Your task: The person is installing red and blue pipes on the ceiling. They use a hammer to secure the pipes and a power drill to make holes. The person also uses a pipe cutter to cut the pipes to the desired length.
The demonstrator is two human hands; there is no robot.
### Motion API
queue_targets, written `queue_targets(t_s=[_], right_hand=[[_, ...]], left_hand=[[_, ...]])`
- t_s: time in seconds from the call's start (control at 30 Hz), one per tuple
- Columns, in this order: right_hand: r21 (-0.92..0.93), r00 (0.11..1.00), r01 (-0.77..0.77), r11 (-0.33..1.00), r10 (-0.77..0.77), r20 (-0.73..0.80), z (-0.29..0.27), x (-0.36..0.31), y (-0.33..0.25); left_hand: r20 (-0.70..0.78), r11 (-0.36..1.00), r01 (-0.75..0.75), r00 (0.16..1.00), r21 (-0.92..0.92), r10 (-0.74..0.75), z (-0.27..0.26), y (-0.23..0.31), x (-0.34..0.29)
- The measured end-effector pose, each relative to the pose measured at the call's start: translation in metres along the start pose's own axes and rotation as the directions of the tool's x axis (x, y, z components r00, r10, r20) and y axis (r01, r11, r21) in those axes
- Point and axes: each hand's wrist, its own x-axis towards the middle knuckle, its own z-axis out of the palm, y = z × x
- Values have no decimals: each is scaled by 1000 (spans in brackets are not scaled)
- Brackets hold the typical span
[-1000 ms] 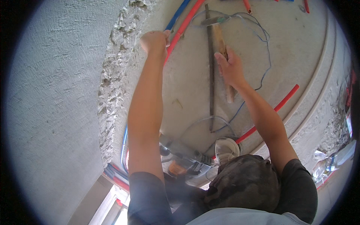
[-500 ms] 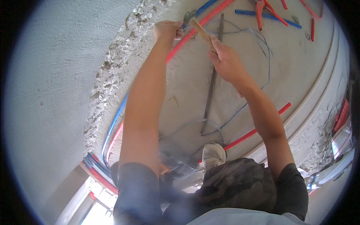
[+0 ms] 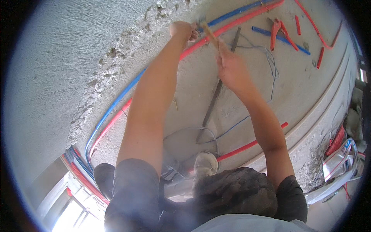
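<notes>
At the far side, beside the rough broken edge of the wall, my left hand (image 3: 184,31) is closed, with its fingertips at the blue pipe (image 3: 232,14). Whatever it pinches is too small to make out. My right hand (image 3: 232,65) grips the wooden handle (image 3: 210,35) of a hammer. The hammer's head, smeared by motion, is just beyond my left fingers, over the blue pipe. A red pipe (image 3: 239,24) runs alongside the blue one, passing under the hammer handle and behind my left wrist.
A dark metal bar (image 3: 216,96) lies between my arms, with thin blue-grey wire (image 3: 273,67) to its right. A red two-handled tool (image 3: 275,34) rests by a short blue pipe (image 3: 261,31). Another red pipe (image 3: 247,146) lies near my shoe (image 3: 205,164). Bundled pipes (image 3: 83,170) are at lower left.
My view has shifted, so more of the pipes shows at the top and left. The hammer's head is blurred now. Both hands keep their places by the pipes.
</notes>
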Motion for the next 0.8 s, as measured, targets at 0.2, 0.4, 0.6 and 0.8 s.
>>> queue_targets(t_s=[0.2,0.4,0.6,0.8], right_hand=[[80,998,4,997,1,-68,-8,1,1],[26,998,-11,1000,10,59,15,-6,9],[187,986,91,978,-62,-155,8,-8,0],[24,991,-131,991,130,45,17,-14,5]], left_hand=[[-99,435,-220,794,873,600,-17,-26,-47],[11,341,-410,653,846,758,-27,-52,-72],[64,239,-403,609,883,791,-22,-58,-71],[123,123,-352,600,928,790,-17,-60,-73]])
